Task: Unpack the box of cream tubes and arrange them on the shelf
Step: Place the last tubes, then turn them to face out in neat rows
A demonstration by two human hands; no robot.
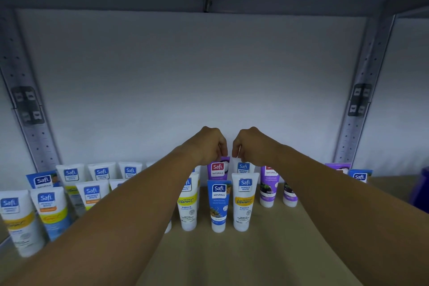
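Observation:
Both my arms reach deep over the brown shelf board. My left hand pinches the top edge of a purple Safi Naturals tube standing in the back row. Right beside it, my right hand pinches the top of a white Safi Perfect White tube. In front of them stand a blue Naturals tube and a white Vitamin C tube, caps down. Another white Vitamin C tube stands left of these. The box is not in view.
Several white and blue tubes crowd the left of the shelf in rows. Purple tubes stand to the right, with more at the far right. Grey perforated uprights frame the bay; a white back wall lies behind.

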